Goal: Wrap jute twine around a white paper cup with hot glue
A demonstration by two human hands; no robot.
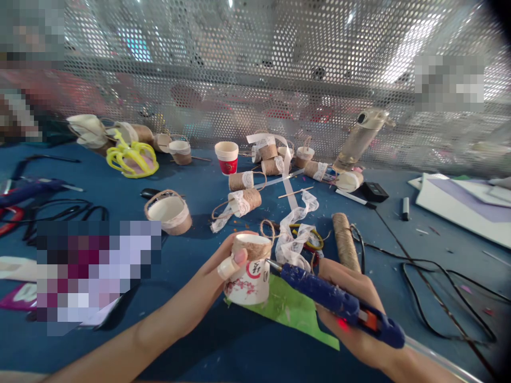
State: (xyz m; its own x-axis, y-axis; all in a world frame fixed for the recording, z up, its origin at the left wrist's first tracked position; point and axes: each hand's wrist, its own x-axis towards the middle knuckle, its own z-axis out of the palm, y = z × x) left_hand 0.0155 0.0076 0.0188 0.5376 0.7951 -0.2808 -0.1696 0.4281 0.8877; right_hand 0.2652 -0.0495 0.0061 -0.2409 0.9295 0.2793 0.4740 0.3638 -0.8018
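Note:
My left hand is closed round a white paper cup with pink blossom print. Twine is wound about the cup's upper part, and its open mouth tilts slightly toward me. In my right hand is a blue hot glue gun, its metal nozzle at the cup's side just below the twine; whether it touches I cannot tell. A clear glue stick sticks out of the gun's back end. Beneath the cup lies a green sheet. White lace ribbon is heaped just behind the gun.
A twine roll stands beyond my right hand, with a black cable looping at the right. Several twine-and-lace cups, a red paper cup and a yellow woven piece sit farther back. A perforated metal screen borders the table.

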